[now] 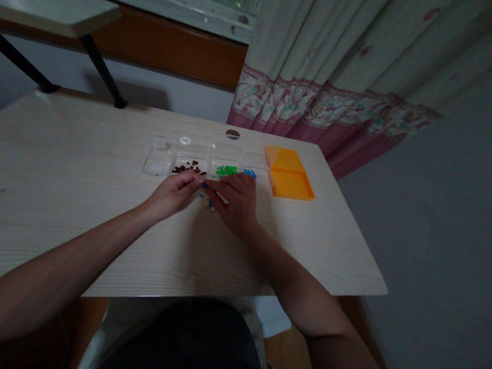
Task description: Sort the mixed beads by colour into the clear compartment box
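Note:
My left hand [179, 191] and my right hand [237, 202] meet over the table, fingertips pinched together on a small blue piece [204, 185]. Its exact kind is too small to make out. Just below the fingers lies a little group of yellow and blue pieces [209, 205] on the tabletop. Behind my hands stands a clear compartment box [158, 167]. Dark brown pieces [191, 168] fill one front compartment, green pieces [226, 170] the one beside it, and blue pieces [249, 173] the one further right, partly covered by my right hand.
An open orange case [294, 175] lies right of the clear box. A round dark sticker or hole cover [233, 134] sits near the table's [72, 188] back edge. At the back left rises a shelf [48, 5] on black legs. A curtain [309, 97] hangs behind the table.

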Demonstrator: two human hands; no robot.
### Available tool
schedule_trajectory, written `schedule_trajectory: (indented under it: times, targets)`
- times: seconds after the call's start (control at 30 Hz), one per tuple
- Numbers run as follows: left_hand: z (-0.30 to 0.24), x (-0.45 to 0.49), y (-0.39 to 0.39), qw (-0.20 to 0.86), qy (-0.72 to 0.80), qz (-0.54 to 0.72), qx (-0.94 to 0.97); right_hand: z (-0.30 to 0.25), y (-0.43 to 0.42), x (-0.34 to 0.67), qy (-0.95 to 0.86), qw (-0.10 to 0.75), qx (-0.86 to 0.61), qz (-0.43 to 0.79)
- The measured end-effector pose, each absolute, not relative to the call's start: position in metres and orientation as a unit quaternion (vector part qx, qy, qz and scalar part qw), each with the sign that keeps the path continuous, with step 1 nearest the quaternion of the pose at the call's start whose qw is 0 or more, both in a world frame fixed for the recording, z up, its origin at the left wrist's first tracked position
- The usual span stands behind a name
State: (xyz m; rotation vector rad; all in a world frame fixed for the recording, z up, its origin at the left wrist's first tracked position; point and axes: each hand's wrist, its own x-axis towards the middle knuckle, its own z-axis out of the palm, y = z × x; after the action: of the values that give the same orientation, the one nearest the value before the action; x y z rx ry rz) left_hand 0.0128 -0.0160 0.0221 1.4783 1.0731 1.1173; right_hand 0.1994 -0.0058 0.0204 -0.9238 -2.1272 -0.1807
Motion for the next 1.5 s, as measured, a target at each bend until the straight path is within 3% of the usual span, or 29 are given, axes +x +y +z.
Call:
schedule_trajectory:
  times: [0.3,1.23,1.5]
  targets:
    - [0.018,0.011,-0.016,0.521,0.422,0.461,0.581,0.022,-0.005,0.202,-0.849,0.378,-0.365,-0.060]
    - [0.015,0.013,-0.016,0.492,0.421,0.462,0.607,0.020,-0.001,0.206,-0.851,0.370,-0.369,-0.047]
    - [0.010,0.005,-0.012,0.381,0.448,0.457,0.667,0.019,0.024,0.237,-0.808,0.379,-0.447,-0.061]
